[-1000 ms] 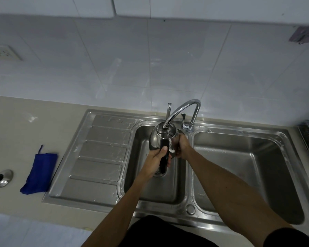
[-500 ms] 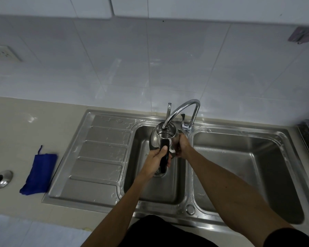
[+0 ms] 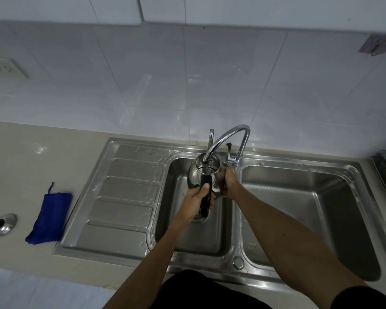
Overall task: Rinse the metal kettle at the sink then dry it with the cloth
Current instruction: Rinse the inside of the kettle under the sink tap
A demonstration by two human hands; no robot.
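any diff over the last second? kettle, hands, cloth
Nothing visibly changed. The left hand holds the kettle by its black handle, the right hand is on its side, and the opening sits under the faucet. The blue cloth and lid lie on the counter as before.

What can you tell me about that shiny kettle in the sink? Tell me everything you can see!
The kettle is rounded, shiny metal with a long black handle. Its top is open, with no lid on it. It is held above the left sink basin, right under the curved tap spout. The left hand grips the handle, and the right hand steadies its side. I cannot tell whether water is running.
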